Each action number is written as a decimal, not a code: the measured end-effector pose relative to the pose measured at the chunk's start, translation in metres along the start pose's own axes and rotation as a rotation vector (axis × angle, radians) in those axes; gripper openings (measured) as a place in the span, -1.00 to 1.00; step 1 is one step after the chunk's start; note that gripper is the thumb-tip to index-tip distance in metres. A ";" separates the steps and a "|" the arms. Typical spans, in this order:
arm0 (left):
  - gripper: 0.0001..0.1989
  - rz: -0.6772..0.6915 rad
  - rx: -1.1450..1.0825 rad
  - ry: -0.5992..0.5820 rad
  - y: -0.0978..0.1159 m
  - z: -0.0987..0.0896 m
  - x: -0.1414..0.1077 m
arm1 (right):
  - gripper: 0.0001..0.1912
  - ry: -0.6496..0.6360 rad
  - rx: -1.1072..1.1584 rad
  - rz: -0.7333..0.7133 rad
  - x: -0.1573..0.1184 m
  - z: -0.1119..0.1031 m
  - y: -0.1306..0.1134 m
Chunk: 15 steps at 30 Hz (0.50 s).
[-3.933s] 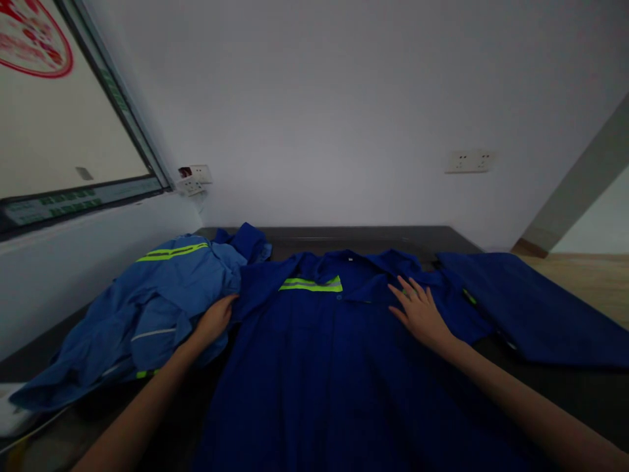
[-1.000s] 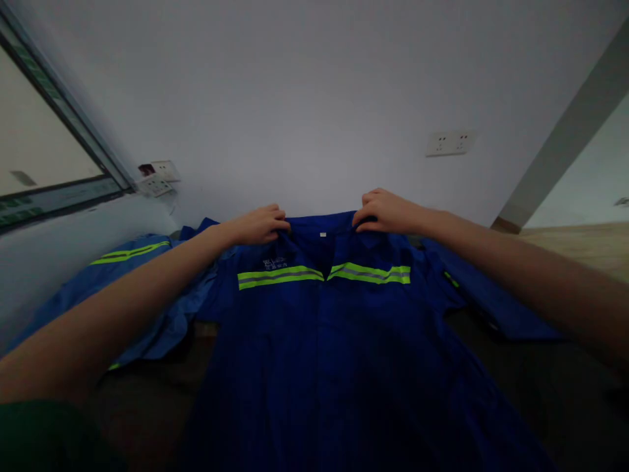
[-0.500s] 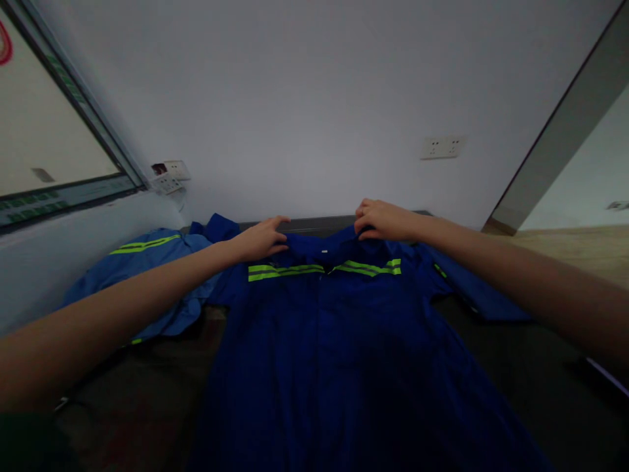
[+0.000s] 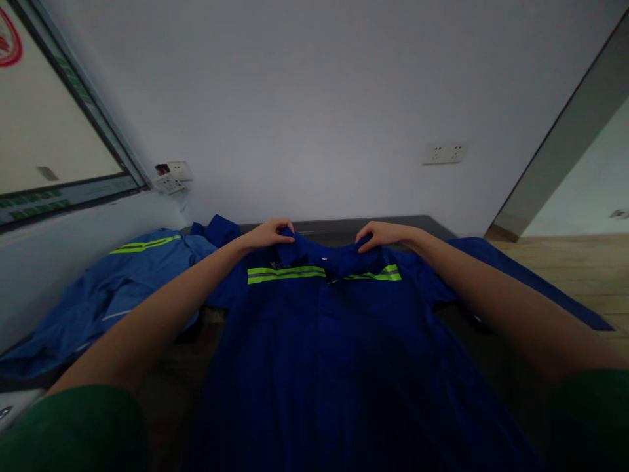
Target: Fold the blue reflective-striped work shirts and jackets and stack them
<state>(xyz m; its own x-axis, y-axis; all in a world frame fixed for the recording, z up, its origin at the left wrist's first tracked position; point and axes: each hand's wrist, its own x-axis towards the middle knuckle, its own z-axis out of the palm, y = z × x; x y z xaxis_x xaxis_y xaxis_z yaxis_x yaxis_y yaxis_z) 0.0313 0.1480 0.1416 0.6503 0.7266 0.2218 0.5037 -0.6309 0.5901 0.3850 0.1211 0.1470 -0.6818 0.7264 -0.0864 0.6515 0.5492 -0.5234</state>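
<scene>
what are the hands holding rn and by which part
The dark blue garment, pinched at its collar: left hand on one side, right hand on the other.

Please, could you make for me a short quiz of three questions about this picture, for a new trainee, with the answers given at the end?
1. Which part of the dark blue cloth garment is between the fingers of the left hand and the right hand?
A) The end of a sleeve
B) The collar
C) The bottom hem

2. True or false: the crumpled lighter blue cloth garment lies to the left of the dark blue one.

3. Fill in the colour: the flat reflective band on the chest has a grey stripe between two ____ stripes.

Key: 1: B; 2: true; 3: yellow-green.
</scene>
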 end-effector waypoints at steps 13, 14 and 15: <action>-0.62 -0.316 0.523 0.574 -0.082 0.061 0.076 | -0.75 0.594 -0.729 0.161 0.107 0.039 0.045; -0.53 -0.359 0.583 0.545 -0.089 0.079 0.073 | -0.73 0.580 -0.738 0.180 0.112 0.056 0.050; -0.48 -0.365 0.638 0.500 -0.094 0.095 0.069 | -0.71 0.570 -0.745 0.192 0.116 0.072 0.054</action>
<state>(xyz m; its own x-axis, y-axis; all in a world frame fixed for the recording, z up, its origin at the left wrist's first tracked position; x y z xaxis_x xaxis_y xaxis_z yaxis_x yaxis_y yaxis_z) 0.0832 0.2318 0.0273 0.1378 0.8516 0.5057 0.9492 -0.2594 0.1782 0.3171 0.2055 0.0474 -0.4046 0.8154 0.4140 0.9138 0.3783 0.1479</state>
